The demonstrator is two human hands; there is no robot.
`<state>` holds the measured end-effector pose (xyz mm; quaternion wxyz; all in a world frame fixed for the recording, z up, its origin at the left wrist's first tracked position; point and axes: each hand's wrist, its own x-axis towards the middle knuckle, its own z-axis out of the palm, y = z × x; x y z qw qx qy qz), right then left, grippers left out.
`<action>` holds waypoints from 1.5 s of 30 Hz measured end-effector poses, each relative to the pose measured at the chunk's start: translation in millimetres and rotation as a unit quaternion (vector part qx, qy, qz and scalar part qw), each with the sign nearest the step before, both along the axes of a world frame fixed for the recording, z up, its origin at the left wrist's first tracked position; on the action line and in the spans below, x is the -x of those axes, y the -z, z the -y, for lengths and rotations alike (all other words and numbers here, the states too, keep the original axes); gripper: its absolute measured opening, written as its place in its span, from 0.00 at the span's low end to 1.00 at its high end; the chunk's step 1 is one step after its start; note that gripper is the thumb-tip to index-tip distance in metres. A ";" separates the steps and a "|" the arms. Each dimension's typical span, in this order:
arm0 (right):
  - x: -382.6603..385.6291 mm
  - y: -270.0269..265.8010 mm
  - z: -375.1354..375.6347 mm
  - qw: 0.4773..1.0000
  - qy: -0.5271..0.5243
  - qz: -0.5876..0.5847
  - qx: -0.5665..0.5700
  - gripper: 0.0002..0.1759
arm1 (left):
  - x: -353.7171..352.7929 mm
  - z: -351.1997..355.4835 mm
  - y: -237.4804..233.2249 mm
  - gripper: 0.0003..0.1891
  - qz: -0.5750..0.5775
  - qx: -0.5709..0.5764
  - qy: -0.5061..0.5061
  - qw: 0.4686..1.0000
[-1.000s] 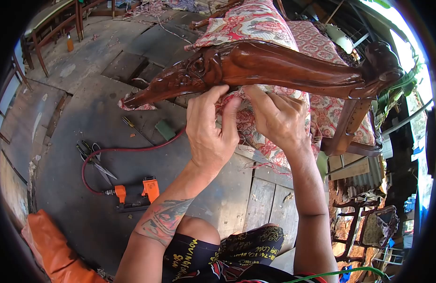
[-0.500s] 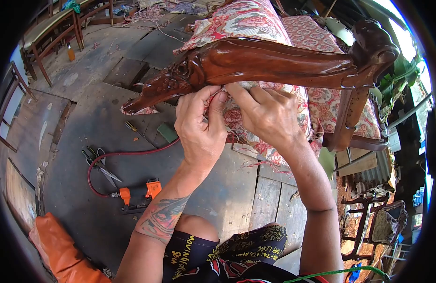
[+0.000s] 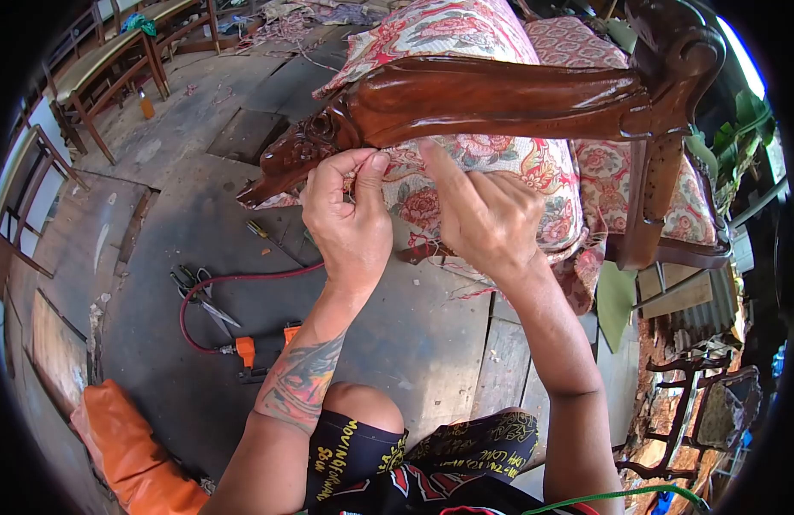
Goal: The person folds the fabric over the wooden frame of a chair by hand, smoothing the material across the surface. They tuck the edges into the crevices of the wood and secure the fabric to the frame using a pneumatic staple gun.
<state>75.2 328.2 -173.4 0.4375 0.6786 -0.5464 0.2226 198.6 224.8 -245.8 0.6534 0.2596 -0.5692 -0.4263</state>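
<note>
While a carved rail of dark polished wood spans the view from ten o'clock to two o'clock, we have both bare hands on the floral fabric tucked just under it. Our left hand is curled nearly closed, thumb and forefinger pinching the fabric's edge where it meets the underside of the rail, close to the carved end. Our right hand, just beside it at three o'clock, lies flat on the fabric with its forefinger stretched up to the rail. Whether it grips the cloth we cannot tell, as the thumb is hidden. The fabric covers a padded seat behind the rail and hangs loose and frayed below the right wrist.

On the grey floor, at seven o'clock from the left hand, an orange stapler lies on its red hose. Scissors lie near the hose at eight o'clock, and a screwdriver rests at nine o'clock. An orange sack sits at the lower left, and wooden chairs stand at ten o'clock.
</note>
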 end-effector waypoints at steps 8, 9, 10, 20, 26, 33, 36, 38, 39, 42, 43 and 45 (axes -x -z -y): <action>6.3 -3.4 11.3 0.999 -0.008 -0.034 0.027 0.28 | 3.3 -3.3 8.0 0.07 -0.007 0.145 -0.084 0.986; 7.4 -5.8 10.1 0.999 -0.010 -0.032 0.029 0.28 | 0.8 -4.3 7.9 0.07 -0.005 0.147 -0.086 0.985; 9.0 -9.0 8.5 0.999 -0.030 -0.024 0.015 0.28 | -1.6 -5.6 7.4 0.09 0.025 0.218 -0.132 0.967; 13.7 -40.8 -0.1 0.989 -0.038 -0.131 -0.052 0.24 | -7.3 -13.4 2.2 0.13 0.105 0.385 -0.250 0.882; 13.7 -49.0 5.7 0.980 -0.019 -0.174 -0.092 0.13 | -3.7 -11.7 0.8 0.13 0.080 0.303 -0.217 0.925; 11.7 -44.3 6.6 0.983 -0.008 -0.180 -0.038 0.13 | -6.4 -13.7 -17.9 0.11 0.126 0.292 -0.186 0.930; 18.9 -38.4 6.7 0.986 -0.040 -0.163 -0.016 0.18 | -5.5 -10.0 -15.5 0.10 0.129 0.297 -0.204 0.924; 24.2 -39.4 5.4 0.987 -0.069 -0.144 -0.002 0.20 | -2.6 -10.8 -14.2 0.11 0.105 0.311 -0.227 0.917; 25.9 -42.2 2.1 0.988 -0.055 -0.141 -0.019 0.18 | -2.9 -9.9 -12.9 0.11 0.105 0.310 -0.228 0.917; 24.3 -51.4 -4.8 0.988 -0.034 -0.142 -0.056 0.19 | -2.1 -10.8 -10.4 0.12 0.111 0.344 -0.247 0.899; 23.9 -53.1 -6.2 0.986 -0.028 -0.145 -0.071 0.22 | -1.6 -11.4 -11.6 0.12 0.110 0.356 -0.256 0.892; 23.8 -54.6 -3.8 0.985 -0.029 -0.154 -0.075 0.23 | 0.1 -12.8 -11.8 0.13 0.109 0.369 -0.263 0.885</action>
